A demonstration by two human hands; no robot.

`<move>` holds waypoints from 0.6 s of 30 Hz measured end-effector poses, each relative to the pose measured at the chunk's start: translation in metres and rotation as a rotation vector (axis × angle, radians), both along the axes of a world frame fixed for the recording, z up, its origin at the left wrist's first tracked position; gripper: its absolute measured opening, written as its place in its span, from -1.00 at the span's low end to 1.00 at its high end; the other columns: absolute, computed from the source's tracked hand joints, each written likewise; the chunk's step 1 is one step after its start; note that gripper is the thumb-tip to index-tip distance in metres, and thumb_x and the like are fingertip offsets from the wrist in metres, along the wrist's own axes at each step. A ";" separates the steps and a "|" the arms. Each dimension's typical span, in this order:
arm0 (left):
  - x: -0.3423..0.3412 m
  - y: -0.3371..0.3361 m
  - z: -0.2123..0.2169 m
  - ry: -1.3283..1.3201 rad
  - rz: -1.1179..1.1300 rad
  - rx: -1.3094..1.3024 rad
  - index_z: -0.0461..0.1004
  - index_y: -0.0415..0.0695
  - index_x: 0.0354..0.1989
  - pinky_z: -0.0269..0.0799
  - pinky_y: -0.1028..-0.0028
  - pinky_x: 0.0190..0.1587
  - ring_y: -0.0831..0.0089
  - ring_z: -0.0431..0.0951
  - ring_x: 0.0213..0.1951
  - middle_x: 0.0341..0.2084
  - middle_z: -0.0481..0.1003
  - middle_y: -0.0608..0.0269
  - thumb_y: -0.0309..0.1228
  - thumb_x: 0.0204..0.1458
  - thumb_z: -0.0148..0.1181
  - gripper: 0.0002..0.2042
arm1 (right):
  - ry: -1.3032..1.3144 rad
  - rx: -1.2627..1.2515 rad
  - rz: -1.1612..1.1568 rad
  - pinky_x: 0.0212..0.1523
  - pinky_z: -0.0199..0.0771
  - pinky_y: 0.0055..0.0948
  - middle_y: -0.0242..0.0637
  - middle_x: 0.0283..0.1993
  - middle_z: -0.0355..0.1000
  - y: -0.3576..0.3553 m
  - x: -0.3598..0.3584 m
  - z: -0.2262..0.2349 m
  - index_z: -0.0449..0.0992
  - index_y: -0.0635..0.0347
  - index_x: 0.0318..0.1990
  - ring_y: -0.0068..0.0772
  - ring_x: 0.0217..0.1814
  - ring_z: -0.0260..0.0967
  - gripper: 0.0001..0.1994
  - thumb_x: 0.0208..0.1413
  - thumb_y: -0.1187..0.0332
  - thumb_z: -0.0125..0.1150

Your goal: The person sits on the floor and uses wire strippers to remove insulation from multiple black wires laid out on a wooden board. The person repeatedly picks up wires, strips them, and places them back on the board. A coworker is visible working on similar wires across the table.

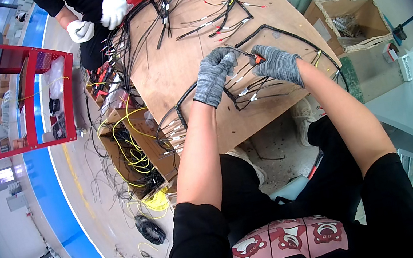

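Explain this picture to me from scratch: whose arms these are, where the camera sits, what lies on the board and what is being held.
The single picture comes from a fisheye camera worn on a person's head, looking down, so straight edges bend near the rim. The two bare forearms rising from the bottom are that person's own. Both hands wear grey knit gloves. The left hand pinches thin black wires; the right hand grips a small tool with orange on it, whose kind I cannot tell. Both work over a wooden board covered with a black wire harness. At the top, a co-worker's white-gloved hands handle other wires. A cardboard box of yellow wires sits on the floor to the left.
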State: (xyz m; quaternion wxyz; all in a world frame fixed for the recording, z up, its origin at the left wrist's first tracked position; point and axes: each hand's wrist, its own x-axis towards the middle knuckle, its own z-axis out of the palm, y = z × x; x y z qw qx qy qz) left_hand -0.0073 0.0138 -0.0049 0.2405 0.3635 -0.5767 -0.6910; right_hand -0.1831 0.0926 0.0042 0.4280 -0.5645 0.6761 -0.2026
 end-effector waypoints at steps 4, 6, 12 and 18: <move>0.007 -0.003 -0.011 -0.081 -0.025 -0.009 0.46 -0.20 -0.33 0.23 0.67 -0.55 0.68 0.29 -0.60 -0.60 0.41 0.38 -0.44 0.02 0.04 -0.87 | -0.628 0.104 -0.635 -0.47 0.28 -0.51 -0.41 -0.50 0.32 0.008 -0.018 0.006 0.35 0.15 -0.41 -0.54 -0.51 0.24 -0.80 -0.16 0.31 0.21; 0.008 0.002 -0.013 -0.034 0.063 0.030 0.45 -0.21 -0.31 0.25 0.67 -0.54 0.66 0.32 -0.58 -0.57 0.43 0.34 -0.45 0.02 0.03 -0.87 | -0.842 -0.282 -0.630 -0.74 0.23 -0.56 -0.44 -0.61 0.25 0.003 -0.101 0.017 0.34 0.09 -0.41 -0.58 -0.67 0.19 -0.75 -0.08 0.13 0.13; -0.014 0.008 -0.021 -0.136 0.114 -0.034 0.42 -0.22 -0.27 0.32 0.67 -0.49 0.64 0.37 -0.56 -0.50 0.48 0.29 -0.50 -0.01 0.04 -0.86 | -0.434 -0.266 -0.516 -0.49 0.29 -0.56 -0.45 -0.49 0.24 0.008 -0.062 0.035 0.33 0.14 -0.28 -0.59 -0.52 0.17 -0.80 -0.12 0.38 0.10; -0.022 0.012 -0.020 -0.099 0.124 -0.067 0.38 -0.20 -0.33 0.31 0.64 -0.57 0.63 0.37 -0.60 -0.57 0.46 0.31 -0.56 -0.04 0.04 -0.91 | -0.349 -0.596 -0.312 -0.45 0.29 -0.39 -0.22 -0.52 0.30 -0.009 -0.022 -0.010 0.30 0.21 -0.32 -0.34 -0.52 0.22 -0.80 -0.15 0.41 0.10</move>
